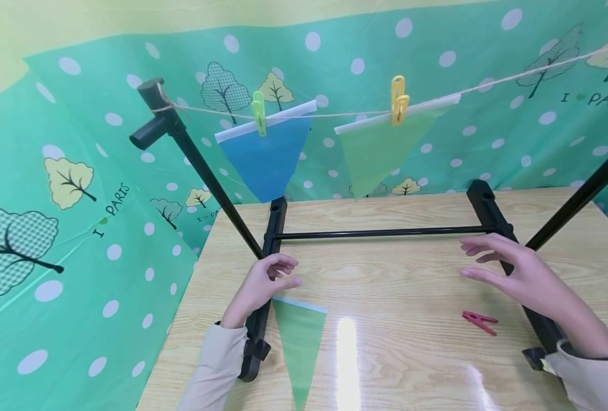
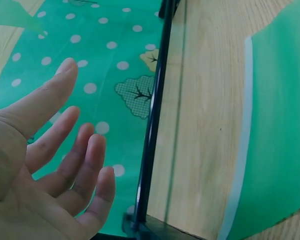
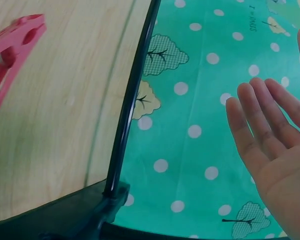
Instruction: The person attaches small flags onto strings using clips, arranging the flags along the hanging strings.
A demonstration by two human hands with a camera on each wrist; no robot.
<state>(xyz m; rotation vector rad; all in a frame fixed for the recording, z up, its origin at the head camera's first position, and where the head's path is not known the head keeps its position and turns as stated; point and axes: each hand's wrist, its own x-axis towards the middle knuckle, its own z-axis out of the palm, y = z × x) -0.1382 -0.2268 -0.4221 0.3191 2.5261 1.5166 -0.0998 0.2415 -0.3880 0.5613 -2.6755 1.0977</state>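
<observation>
My left hand (image 1: pixel 262 285) hovers with loosely bent fingers and nothing in them, just above the top edge of a green pennant (image 1: pixel 301 342) lying on the table. On the right, my right hand (image 1: pixel 514 274) is likewise free, its fingers relaxed, above and behind a pink clothespin (image 1: pixel 480 322) on the wood. A string (image 1: pixel 519 76) runs across the top of a black stand. From it hang a blue pennant (image 1: pixel 270 154), under a green clothespin (image 1: pixel 259 113), and a light green pennant (image 1: pixel 386 148), under a yellow clothespin (image 1: pixel 399 100).
The stand's left post (image 1: pixel 216 185) and right post (image 1: pixel 581 194) lean outward beside my hands. A low crossbar (image 1: pixel 386 233) joins its feet near the back of the wooden table (image 1: pixel 396 285). Behind hangs a teal dotted cloth (image 1: pixel 334 63) printed with trees.
</observation>
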